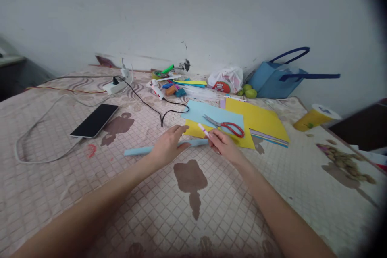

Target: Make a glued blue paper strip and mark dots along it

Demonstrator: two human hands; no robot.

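A light blue paper strip [139,151] lies across the patterned tablecloth. My left hand [171,144] is over its middle, thumb and fingers apart, with nothing gripped between them. My right hand [220,143] is closed on a thin white and pink pen [203,130], which points up and to the left near the strip's right end. Just beyond my hands are a yellow sheet [195,129] and a light blue sheet [199,111]. Red-handled scissors [234,128] rest on these sheets, with their blades closed or nearly so.
On the left lie a phone [95,121] with a cable and a power strip [115,86]. A glue gun [155,88] with a looping black cord is behind. Further right are yellow sheets [260,119], a blue bag [276,80], a yellow canister [316,117] and brown pods [344,161].
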